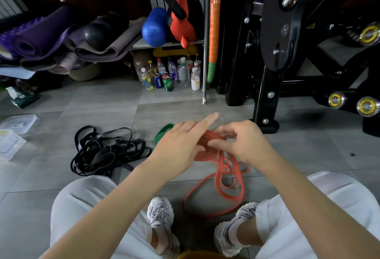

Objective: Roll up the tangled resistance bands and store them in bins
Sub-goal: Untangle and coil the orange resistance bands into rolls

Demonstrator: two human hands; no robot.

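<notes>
The person sits on the tiled floor [107,102] with knees spread, both hands together out front, clear of the ground. The left hand [181,143] grips a flat coil of the red band [206,156], forefinger sticking straight out past it while the other fingers curl round the near edge. The right hand [244,141] pinches the coil's far edge between thumb and fingertips, so the two hands nearly touch across it. The band's loose end drops from the coil and lies in wide loops on the tiles, reaching down between the left shoe [160,213] and the right shoe [232,234], close to the right one. A green band [163,132] lies on the floor just behind the left hand, partly hidden by it. Left of that, well apart from the hands, a heap of black bands [102,152] sprawls in a tangle. At the far left edge sit clear boxes [12,135]. There is bare tile between the hands and the bottles [170,76] standing under the shelf ahead. On the right the room is tighter: the black machine [273,53] plants its foot near the right hand, and a metal pole [205,53] stands just left of it.
</notes>
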